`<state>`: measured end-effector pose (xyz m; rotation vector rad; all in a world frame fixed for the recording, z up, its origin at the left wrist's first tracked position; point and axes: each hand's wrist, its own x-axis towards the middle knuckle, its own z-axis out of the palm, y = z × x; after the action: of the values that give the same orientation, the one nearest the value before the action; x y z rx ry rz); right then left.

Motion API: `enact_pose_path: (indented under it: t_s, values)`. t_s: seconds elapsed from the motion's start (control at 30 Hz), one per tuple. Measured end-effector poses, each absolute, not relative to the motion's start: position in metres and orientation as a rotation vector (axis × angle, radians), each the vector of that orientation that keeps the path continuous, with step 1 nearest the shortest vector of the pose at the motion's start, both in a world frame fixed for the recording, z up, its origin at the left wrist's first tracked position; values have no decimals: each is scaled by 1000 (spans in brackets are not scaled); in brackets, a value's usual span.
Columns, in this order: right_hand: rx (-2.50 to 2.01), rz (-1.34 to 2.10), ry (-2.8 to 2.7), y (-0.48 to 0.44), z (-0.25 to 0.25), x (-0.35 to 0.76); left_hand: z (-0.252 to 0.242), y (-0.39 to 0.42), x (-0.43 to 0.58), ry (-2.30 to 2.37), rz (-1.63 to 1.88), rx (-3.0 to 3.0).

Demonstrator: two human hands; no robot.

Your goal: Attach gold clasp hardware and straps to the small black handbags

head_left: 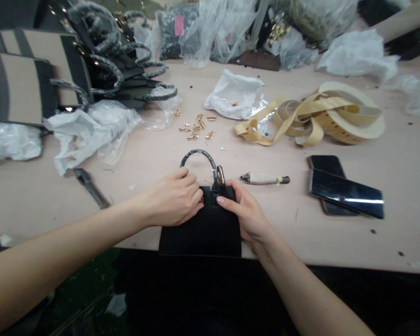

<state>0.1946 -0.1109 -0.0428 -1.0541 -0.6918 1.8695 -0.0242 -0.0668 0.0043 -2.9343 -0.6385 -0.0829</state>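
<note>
Lighting on the table (pixel 350 247) is bright and diffuse, apparently from overhead, with faint, soft shadows. A hard streak of glare crosses the smartphone (pixel 346 193) on the table. Beyond the table's front edge the view falls dark. Wide-angle distortion bows the frame edges; focus is slightly soft throughout.

The left hand (pixel 171 198) and right hand (pixel 245 215) grip a small black handbag (pixel 200 233) just below its wrapped handle (pixel 196 157) and gold clasp (pixel 220 175)

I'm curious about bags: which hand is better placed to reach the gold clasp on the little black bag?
Probably the right hand: its fingertips rest on the black bag just below the gold clasp. The left hand presses the bag's other side, farther off.
</note>
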Motion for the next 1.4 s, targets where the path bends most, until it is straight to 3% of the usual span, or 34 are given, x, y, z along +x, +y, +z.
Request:
enact_pose_path:
  t_s: [1.4]
  values:
    - [-1068, 1889, -724, -110, -41, 200, 4, -72, -19, -731, -114, -3084]
